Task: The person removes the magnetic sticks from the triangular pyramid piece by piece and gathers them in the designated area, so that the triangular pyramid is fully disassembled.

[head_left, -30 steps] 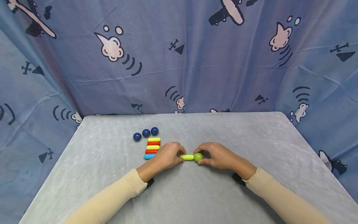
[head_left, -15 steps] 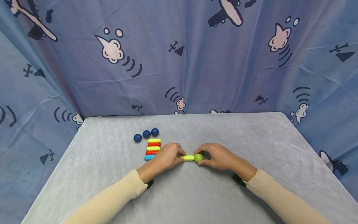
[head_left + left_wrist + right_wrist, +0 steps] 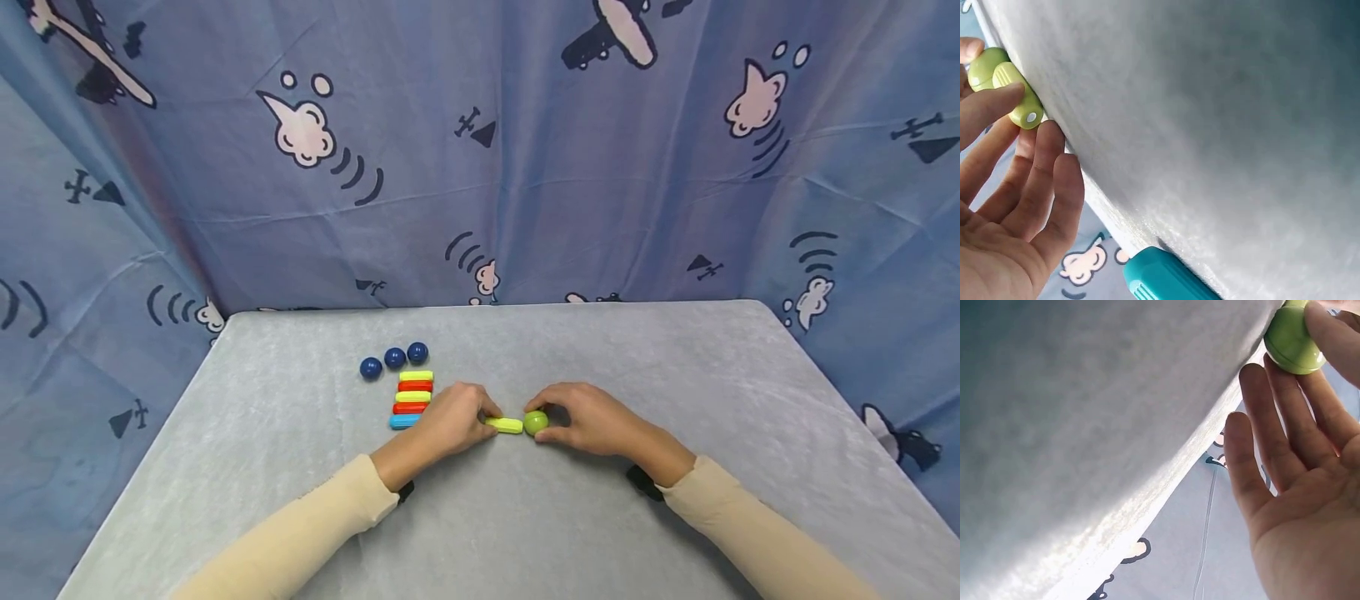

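My left hand [image 3: 455, 418] pinches a short yellow-green toy stick [image 3: 507, 426] between thumb and fingers, over the middle of the table. In the left wrist view, the stick [image 3: 1016, 94] has ridges and a pale dot at its near end. Just to its right, my right hand [image 3: 590, 419] holds a glossy green ball [image 3: 536, 423] between thumb and fingertips. Stick and ball lie end to end with a hair-thin gap or bare contact; I cannot tell which. The right wrist view shows the ball [image 3: 1295, 341] up close, its remaining fingers extended below it.
Left of my left hand lies a row of yellow, red and blue sticks [image 3: 412, 397], the blue stick [image 3: 403, 422] nearest me. Three dark blue balls [image 3: 394, 358] sit behind them. A grey cloth covers the table [image 3: 637, 358]; a patterned blue curtain [image 3: 420, 167] hangs beyond its far edge.
The stick and the green ball, earlier pressed together in line, now show a slight break between them, and the stick tilts a little. Both hands keep nearly the same place and grip.
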A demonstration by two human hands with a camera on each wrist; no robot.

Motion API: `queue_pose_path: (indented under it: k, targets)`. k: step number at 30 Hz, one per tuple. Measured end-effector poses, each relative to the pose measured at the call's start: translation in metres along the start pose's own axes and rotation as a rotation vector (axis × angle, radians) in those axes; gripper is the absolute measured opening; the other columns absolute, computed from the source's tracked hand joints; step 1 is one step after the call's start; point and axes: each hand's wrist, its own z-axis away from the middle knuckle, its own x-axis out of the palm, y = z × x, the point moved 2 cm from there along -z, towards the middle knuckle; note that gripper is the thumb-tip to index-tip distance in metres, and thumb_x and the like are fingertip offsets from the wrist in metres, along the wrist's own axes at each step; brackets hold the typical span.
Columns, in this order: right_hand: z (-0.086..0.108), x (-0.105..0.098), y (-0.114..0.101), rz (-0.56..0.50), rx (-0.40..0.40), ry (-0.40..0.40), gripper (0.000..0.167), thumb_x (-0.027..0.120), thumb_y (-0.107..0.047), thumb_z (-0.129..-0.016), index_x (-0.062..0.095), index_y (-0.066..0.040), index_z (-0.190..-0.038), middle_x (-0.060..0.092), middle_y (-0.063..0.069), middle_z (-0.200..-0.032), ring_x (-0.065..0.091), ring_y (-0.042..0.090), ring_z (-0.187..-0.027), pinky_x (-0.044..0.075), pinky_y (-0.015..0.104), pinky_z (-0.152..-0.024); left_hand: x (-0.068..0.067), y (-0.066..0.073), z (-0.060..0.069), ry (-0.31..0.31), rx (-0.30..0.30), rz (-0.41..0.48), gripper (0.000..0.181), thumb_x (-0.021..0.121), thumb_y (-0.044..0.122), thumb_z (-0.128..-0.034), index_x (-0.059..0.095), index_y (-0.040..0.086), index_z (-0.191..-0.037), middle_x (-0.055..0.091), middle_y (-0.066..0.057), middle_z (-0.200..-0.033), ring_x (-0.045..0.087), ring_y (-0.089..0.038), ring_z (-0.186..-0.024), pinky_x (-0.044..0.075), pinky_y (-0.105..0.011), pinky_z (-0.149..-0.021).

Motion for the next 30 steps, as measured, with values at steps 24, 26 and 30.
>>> queue_pose_path:
  k: [24, 26, 30]
  targets:
    - [-0.01, -0.004, -0.009, 0.033, 0.009, -0.037, 0.042, 0.077, -0.038, -0.086, 0.069, -0.021, -0.123, 0.069, -0.011, -0.114, 0.065, 0.008, -0.104, 0.052, 0.037, -0.092, -0.045, -0.038, 0.071, 0.135, -0.199, 0.055, 0.017, 0.085, 0.014, -0.0752, 0.08, 0.022, -0.089, 0.068, 0.009, -0.078, 0.054, -0.001, -0.066, 0.044, -0.021, -0.061]
    - [-0.012, -0.005, -0.011, 0.034, 0.005, -0.043, 0.042, 0.077, -0.038, -0.086, 0.069, -0.021, -0.123, 0.069, -0.011, -0.114, 0.065, 0.009, -0.104, 0.052, 0.037, -0.092, -0.05, -0.043, 0.079, 0.147, -0.228, 0.053, 0.017, 0.085, 0.014, -0.0751, 0.079, 0.023, -0.088, 0.068, 0.009, -0.08, 0.054, -0.001, -0.067, 0.043, -0.021, -0.061]
    - [-0.015, -0.005, -0.014, 0.04, -0.001, -0.049, 0.042, 0.077, -0.038, -0.086, 0.069, -0.021, -0.123, 0.07, -0.01, -0.114, 0.065, 0.01, -0.104, 0.052, 0.038, -0.091, -0.057, -0.053, 0.089, 0.155, -0.253, 0.03, 0.016, 0.084, 0.013, -0.0751, 0.079, 0.023, -0.087, 0.069, 0.008, -0.082, 0.054, -0.002, -0.068, 0.043, -0.023, -0.061]
